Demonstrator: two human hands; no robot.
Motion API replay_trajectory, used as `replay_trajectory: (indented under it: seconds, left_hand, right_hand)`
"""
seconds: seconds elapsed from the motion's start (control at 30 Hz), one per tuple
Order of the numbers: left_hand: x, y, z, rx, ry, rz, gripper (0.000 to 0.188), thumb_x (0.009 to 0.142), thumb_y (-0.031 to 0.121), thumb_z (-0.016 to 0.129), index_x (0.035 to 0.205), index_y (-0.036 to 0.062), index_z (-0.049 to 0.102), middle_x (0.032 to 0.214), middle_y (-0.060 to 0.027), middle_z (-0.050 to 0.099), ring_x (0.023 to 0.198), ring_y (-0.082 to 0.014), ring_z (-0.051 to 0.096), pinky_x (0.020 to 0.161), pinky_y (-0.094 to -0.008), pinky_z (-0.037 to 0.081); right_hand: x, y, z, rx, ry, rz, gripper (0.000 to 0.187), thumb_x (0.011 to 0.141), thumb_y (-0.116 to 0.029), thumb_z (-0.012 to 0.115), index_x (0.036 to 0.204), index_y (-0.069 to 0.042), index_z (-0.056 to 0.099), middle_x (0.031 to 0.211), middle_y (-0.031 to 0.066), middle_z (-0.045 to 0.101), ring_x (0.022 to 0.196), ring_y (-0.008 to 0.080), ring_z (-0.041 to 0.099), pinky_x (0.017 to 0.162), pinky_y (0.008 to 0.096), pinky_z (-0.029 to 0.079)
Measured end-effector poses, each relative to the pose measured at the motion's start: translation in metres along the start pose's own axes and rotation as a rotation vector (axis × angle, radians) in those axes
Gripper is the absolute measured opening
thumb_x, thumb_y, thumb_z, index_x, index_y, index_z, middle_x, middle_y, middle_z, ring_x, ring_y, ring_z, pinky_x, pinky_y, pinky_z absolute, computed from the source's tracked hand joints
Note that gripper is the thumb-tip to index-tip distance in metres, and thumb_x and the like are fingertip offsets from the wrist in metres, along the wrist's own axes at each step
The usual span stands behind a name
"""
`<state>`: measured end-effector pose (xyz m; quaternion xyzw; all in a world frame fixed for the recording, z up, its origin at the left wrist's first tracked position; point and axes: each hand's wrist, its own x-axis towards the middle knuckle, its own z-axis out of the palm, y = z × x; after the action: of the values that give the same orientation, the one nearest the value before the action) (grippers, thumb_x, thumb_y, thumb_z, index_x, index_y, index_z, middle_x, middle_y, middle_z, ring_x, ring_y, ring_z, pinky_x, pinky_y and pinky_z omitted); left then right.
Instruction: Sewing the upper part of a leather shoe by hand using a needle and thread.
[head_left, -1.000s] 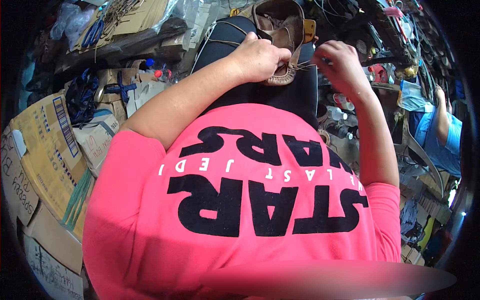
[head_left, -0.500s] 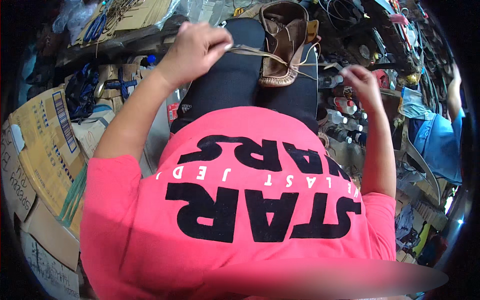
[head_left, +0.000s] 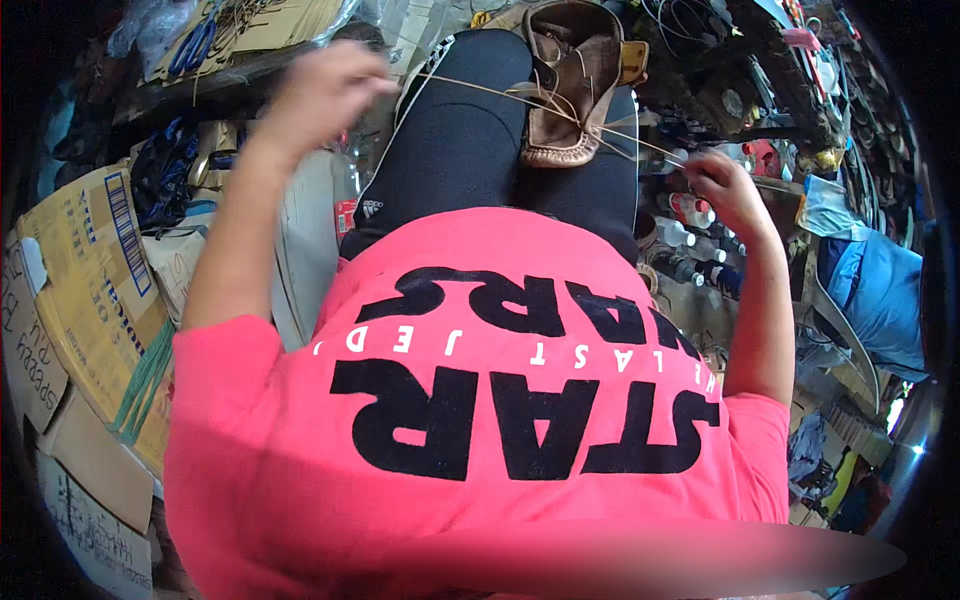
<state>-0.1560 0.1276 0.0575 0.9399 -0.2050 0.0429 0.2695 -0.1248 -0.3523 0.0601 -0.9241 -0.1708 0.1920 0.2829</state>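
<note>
A brown leather moccasin-style shoe, its toe seam stitched, rests on my black-trousered thighs with the toe toward me. Thin tan lace runs out from the stitching on both sides. On the left, my left hand is raised well away from the shoe, blurred, its fingers closed at the lace's far end. To the right of the shoe, my right hand pinches the other lace end between curled fingers. Both lengths look fairly straight, and they cross at the shoe's toe opening.
Cardboard boxes are stacked at the left. Blue-handled scissors lie on a cardboard-covered surface at the upper left. Several plastic bottles stand beside my right leg. A cluttered bench and a blue bundle are at the right.
My left hand has swung left, away from the shoe, drawing out the lace. My right hand has dropped slightly toward me and its fingers are more curled. The shoe has barely shifted.
</note>
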Motion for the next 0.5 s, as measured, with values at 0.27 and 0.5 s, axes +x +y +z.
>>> replay_trajectory:
  seconds: [0.27,0.5]
  left_hand:
    - [-0.044,-0.067,-0.046,0.631,0.278,-0.393,0.027,0.080,0.027,0.066,0.100,0.0095,0.068,0.092,-0.0132,0.060,0.085,-0.0299,0.060,0.076,-0.0367,0.047]
    - [0.090,0.070,0.081,-0.350,-0.037,0.332,0.026,0.075,0.022,0.071,0.095,0.0067,0.065,0.110,-0.0113,0.060,0.107,-0.0265,0.056,0.092,-0.0323,0.043]
  right_hand:
    - [-0.058,0.111,-0.015,-0.612,-0.052,0.451,0.016,0.078,-0.012,0.064,0.093,-0.010,0.070,0.090,0.0160,0.067,0.084,0.0276,0.066,0.075,0.0376,0.050]
    - [0.048,-0.060,0.026,0.201,0.114,-0.231,0.014,0.077,0.002,0.066,0.090,-0.004,0.068,0.087,0.0031,0.061,0.083,0.0132,0.059,0.074,0.0252,0.047]
